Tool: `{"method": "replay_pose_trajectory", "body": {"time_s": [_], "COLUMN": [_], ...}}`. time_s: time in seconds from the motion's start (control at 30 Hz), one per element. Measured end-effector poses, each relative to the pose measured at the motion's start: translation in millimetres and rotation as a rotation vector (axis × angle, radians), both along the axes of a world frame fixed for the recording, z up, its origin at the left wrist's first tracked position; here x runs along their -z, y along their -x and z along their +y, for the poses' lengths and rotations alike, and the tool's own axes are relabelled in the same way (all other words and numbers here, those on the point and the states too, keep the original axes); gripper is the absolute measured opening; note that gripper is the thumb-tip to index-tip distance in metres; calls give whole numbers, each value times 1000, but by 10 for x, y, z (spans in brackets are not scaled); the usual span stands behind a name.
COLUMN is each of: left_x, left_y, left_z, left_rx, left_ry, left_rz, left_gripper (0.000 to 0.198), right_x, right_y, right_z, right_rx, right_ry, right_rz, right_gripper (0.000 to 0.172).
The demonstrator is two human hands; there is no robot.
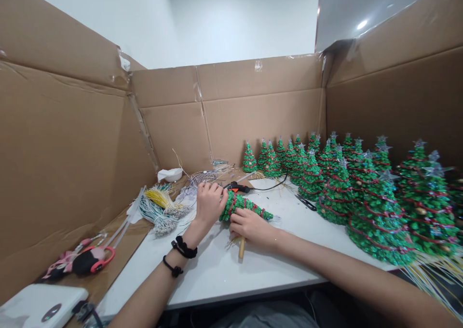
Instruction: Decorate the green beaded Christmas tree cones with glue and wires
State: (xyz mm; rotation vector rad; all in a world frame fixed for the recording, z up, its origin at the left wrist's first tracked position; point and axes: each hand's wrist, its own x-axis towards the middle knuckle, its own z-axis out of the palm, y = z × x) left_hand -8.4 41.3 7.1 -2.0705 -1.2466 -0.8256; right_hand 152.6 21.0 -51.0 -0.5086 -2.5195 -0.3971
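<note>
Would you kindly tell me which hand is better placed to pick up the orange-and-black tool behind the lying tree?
Probably the left: the left hand sits right beside the tool, while the right hand lies nearer the person, holding the small tree.

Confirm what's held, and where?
A small green tinsel tree with red garland, lying sideways: left hand grip at its wide base, right hand under its middle.

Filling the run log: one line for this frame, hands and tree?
left hand: curled at base of small tree | right hand: grips it, tree lying sideways on white table | finished trees: standing at right
</note>
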Motion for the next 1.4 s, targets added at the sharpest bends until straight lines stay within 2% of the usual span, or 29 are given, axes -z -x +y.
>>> {"method": "replay_pose_trajectory", "body": {"time_s": [0.13,0.23,0.37,0.47,0.57,0.67,0.77,0.83,0.9,1.03,1.1,1.17,1.27,1.4], "left_x": [-6,-10,3,25,43,36,-2,-31,-51,-59,-50,-30,26,116], "left_y": [-22,-46,-95,-135,-151,-130,-90,-78,-91,-168,-211,-253,-320,-402], "left_z": [-26,-82,-167,-190,-181,-156,-129,-123,-131,-169,-187,-207,-252,-318], "left_rx": [23,157,318,351,360,345,359,432,535,652,708,793,904,931], "left_ry": [-10,28,69,88,100,76,47,133,289,522,623,776,1038,1216], "left_rz": [-107,-167,-94,-25,-47,-254,-611,-804,-883,-930,-1032,-1155,-1267,-1280], "left_gripper": [24,26,24,19,18,19,19,19,21,29,32,36,39,36], "right_x": [-69,-110,-151,-147,-112,-91,-119,-155,-189,-240,-272,-315,-381,-404], "right_y": [-66,-123,-168,-167,-155,-161,-199,-232,-257,-277,-280,-287,-309,-326], "right_z": [50,78,80,70,74,102,142,158,158,121,103,97,107,130], "right_rx": [1,1,8,-11,-9,18,63,74,30,-190,-258,-267,-262,-336], "right_ry": [38,80,157,212,297,350,317,325,408,833,975,984,910,959], "right_rz": [213,387,560,602,634,609,550,578,640,618,603,686,865,959], "right_gripper": [17,20,18,17,16,16,27,34,37,44,48,49,44,40]}}
